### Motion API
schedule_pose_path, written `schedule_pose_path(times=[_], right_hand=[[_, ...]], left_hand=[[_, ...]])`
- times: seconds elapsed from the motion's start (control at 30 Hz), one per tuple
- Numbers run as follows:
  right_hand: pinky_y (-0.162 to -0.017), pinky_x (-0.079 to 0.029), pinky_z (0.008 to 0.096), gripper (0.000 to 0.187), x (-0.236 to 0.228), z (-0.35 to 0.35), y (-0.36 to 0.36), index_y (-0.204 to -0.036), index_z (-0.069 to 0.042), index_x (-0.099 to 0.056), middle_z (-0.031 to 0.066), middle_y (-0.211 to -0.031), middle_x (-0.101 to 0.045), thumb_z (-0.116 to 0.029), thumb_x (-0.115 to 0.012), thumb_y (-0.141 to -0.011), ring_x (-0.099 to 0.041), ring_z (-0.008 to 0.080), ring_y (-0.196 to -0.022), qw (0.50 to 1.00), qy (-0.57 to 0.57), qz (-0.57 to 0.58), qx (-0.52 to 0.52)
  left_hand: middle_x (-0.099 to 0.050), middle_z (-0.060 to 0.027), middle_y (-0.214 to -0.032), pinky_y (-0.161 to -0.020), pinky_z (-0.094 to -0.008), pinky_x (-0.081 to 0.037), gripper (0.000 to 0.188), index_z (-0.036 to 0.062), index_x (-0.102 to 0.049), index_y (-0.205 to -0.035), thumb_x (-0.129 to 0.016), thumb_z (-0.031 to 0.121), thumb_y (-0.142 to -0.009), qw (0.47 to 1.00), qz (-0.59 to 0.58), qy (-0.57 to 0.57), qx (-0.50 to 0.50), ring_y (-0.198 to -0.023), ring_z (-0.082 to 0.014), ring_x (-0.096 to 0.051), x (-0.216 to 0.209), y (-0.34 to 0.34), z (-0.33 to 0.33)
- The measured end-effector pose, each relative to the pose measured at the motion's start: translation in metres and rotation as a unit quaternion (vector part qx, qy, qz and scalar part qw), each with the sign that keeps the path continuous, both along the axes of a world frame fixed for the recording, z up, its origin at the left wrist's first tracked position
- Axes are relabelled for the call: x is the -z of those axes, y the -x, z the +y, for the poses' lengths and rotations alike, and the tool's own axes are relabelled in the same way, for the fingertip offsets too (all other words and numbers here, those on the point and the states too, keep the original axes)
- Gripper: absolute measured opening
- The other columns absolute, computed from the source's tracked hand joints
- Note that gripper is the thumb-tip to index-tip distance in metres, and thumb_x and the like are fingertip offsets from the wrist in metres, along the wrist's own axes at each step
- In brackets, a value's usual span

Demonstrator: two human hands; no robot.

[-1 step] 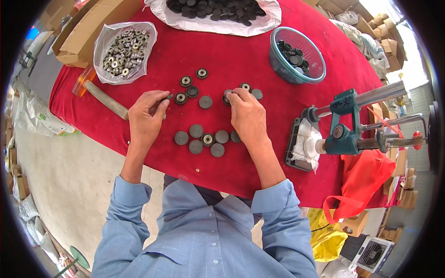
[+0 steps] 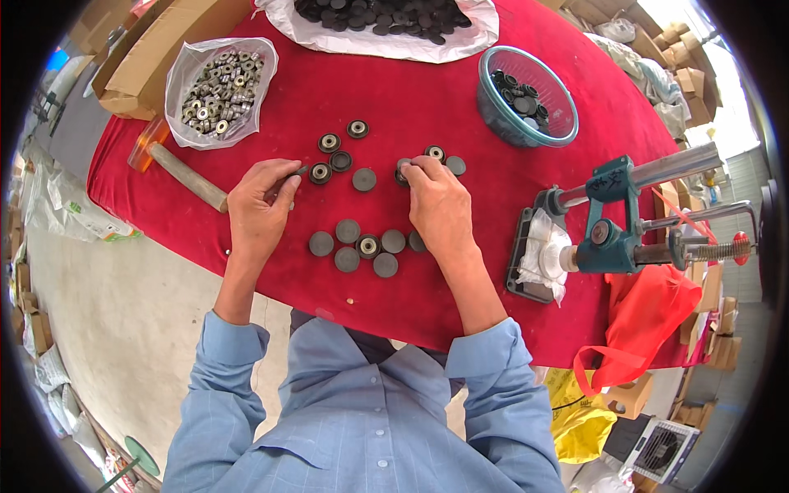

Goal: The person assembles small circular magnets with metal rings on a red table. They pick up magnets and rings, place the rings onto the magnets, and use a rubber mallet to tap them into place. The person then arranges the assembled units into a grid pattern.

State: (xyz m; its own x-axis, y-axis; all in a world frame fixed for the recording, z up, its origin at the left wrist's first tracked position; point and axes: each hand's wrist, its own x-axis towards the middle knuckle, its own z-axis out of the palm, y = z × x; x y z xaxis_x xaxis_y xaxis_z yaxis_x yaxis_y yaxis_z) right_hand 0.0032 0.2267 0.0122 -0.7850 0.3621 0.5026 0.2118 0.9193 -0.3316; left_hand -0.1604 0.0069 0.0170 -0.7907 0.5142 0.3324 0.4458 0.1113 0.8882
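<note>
Both hands work over a red cloth-covered table [image 2: 460,107]. My left hand [image 2: 256,212] pinches a small dark disc [image 2: 292,174] edge-on between thumb and fingers, right beside a disc with a metal centre [image 2: 320,172]. My right hand [image 2: 437,204] has its fingertips closed on a grey disc [image 2: 403,169], close to two more discs [image 2: 434,153]. A cluster of several flat grey discs [image 2: 358,243] lies between my wrists. More discs with metal centres [image 2: 329,142] sit farther back.
A clear bag of metal bearings [image 2: 218,86] and a wooden-handled hammer [image 2: 187,177] lie at the left. A blue bowl of black discs [image 2: 528,97] stands back right, a white bag of black discs [image 2: 386,18] at the far edge. A teal hand press [image 2: 616,234] is at the right.
</note>
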Motion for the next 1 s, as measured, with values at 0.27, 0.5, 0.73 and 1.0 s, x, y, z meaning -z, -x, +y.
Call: schedule_pose_path(times=[0.27,0.5,0.73,1.0], right_hand=[[-0.085,-0.062,0.0412,0.023,0.002,-0.013,-0.008,-0.112,0.000,-0.075,0.0109,-0.116,-0.070,0.000,-0.070,-0.090,-0.073,0.0302,-0.100,1.000,-0.011,0.007,0.021],[-0.086,-0.061,0.0408,0.020,-0.003,-0.015,-0.011,-0.111,0.002,-0.076,0.0112,-0.113,-0.071,-0.002,-0.070,-0.091,-0.073,0.0301,-0.100,1.000,-0.027,0.002,0.008],[-0.095,-0.057,0.0442,0.031,0.003,-0.025,-0.019,-0.117,0.003,-0.075,0.0138,-0.123,-0.073,-0.004,-0.069,-0.088,-0.072,0.0281,-0.104,0.993,-0.108,-0.030,0.029],[-0.103,-0.054,0.0470,0.039,0.002,-0.027,-0.015,-0.120,0.003,-0.075,0.0145,-0.120,-0.073,-0.009,-0.071,-0.083,-0.071,0.0292,-0.106,0.975,-0.204,-0.081,0.040]], left_hand=[[-0.078,-0.0131,-0.117,-0.081,-0.0315,-0.062,0.022,0.0024,-0.079,-0.117,-0.076,-0.002,-0.095,0.990,0.140,0.027,-0.003,-0.101,-0.0225,-0.077,0.004,-0.003,0.006],[-0.077,-0.0141,-0.120,-0.091,-0.0325,-0.061,0.024,0.0014,-0.080,-0.118,-0.075,-0.004,-0.094,0.983,0.174,0.052,0.010,-0.110,-0.0235,-0.076,0.006,-0.001,0.013],[-0.077,-0.0149,-0.119,-0.091,-0.0352,-0.061,0.025,0.0019,-0.080,-0.117,-0.075,-0.004,-0.093,0.979,0.192,0.064,0.004,-0.110,-0.0266,-0.076,0.003,-0.002,0.019],[-0.074,-0.0147,-0.128,-0.090,-0.0366,-0.063,0.030,0.0064,-0.079,-0.123,-0.076,-0.001,-0.093,0.964,0.239,0.117,0.025,-0.111,-0.0299,-0.076,0.020,0.001,0.017]])
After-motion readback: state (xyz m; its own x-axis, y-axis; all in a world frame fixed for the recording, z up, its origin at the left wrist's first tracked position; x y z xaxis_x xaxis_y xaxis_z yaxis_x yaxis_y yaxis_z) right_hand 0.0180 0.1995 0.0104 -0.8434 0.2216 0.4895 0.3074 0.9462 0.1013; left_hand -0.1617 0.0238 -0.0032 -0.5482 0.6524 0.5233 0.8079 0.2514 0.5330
